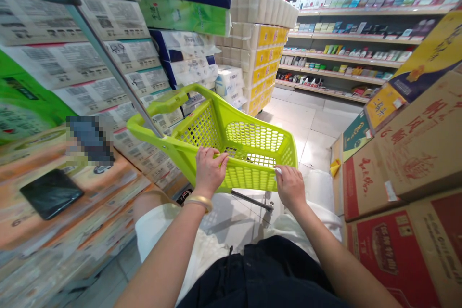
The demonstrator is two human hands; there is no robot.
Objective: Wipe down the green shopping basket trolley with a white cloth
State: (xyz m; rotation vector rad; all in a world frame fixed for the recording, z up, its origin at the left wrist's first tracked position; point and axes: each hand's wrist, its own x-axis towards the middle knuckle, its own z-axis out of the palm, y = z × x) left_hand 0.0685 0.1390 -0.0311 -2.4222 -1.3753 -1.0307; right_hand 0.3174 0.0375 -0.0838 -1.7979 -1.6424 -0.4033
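The left hand (211,169) is clasping the green cart (249,176), which is standing on floor tiles (317,118), by its near rim while the right hand (290,185) is pinching a white scrap (277,171) at the near-right corner, apparently rubbing, which calls for steady bracing.

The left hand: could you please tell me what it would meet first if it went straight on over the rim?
Probably the far wall of the green basket: the left hand is at the near rim, pointing across the inside, though depth is hard to judge.
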